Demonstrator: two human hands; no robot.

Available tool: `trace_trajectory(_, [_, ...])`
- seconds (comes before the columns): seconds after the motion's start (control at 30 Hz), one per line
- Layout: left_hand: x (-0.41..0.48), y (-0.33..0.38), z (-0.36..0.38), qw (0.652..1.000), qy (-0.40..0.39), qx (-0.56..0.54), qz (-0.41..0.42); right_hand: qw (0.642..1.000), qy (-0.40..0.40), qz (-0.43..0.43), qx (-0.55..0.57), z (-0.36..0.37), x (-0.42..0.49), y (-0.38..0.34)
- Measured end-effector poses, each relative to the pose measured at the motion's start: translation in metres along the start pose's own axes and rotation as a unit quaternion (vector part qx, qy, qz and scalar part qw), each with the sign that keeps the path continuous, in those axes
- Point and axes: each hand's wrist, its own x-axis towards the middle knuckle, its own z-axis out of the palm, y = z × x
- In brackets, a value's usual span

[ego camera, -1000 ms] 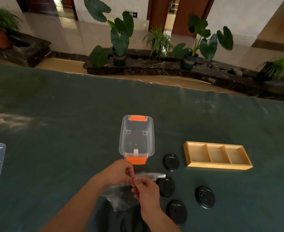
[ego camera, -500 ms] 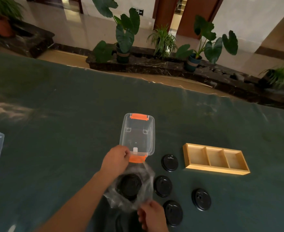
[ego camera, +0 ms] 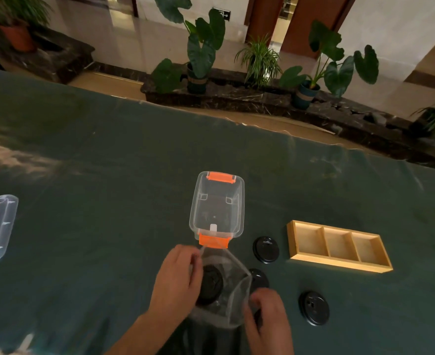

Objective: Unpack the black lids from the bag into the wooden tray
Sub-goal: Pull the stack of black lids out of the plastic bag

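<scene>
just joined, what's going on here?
A person is unpacking black lids from a clear plastic bag on a green-covered table. Both hands grip the bag's mouth: left hand on one side, right hand on the other. One black lid shows inside the bag. Three other lids lie loose on the table, one of them close to the wooden tray. All three tray compartments are empty. A clear bin with orange latches sits just beyond the bag.

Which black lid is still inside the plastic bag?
The black lid beside the left hand, seen through the clear plastic bag; the others lie bare on the green table.
</scene>
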Motion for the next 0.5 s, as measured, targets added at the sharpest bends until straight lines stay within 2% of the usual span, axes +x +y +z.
trace_trajectory(0.07, [-0.021,-0.007,0.004,1.0,0.005,-0.014,0.013,0.996,-0.023,-0.086,-0.025,0.002,0.024,-0.005])
trace_trajectory(0.1, [-0.028,-0.012,0.007,0.999,0.012,-0.03,0.004,0.995,-0.035,-0.089,-0.024,0.004,0.037,-0.008])
trace_trajectory(0.2, [-0.043,-0.023,0.012,0.987,0.02,-0.146,-0.072,0.997,-0.069,-0.027,0.033,0.009,0.061,-0.008])
trace_trajectory(0.3, [-0.048,-0.031,0.005,0.944,0.042,-0.286,-0.161,0.999,0.032,0.015,0.04,0.007,0.064,0.006])
trace_trajectory(0.37, [-0.046,-0.042,-0.008,0.918,0.064,-0.337,-0.198,0.995,0.076,0.056,0.036,0.004,0.062,0.028])
trace_trajectory(0.4, [-0.045,-0.05,-0.014,0.913,0.062,-0.341,-0.215,0.994,0.059,0.078,0.041,0.002,0.061,0.039])
trace_trajectory(0.43, [-0.046,-0.059,-0.02,0.917,0.044,-0.329,-0.223,0.993,0.008,0.097,0.061,0.001,0.06,0.049])
trace_trajectory(0.5, [-0.049,-0.069,-0.023,0.942,-0.038,-0.271,-0.196,0.982,-0.128,0.089,0.105,0.004,0.059,0.06])
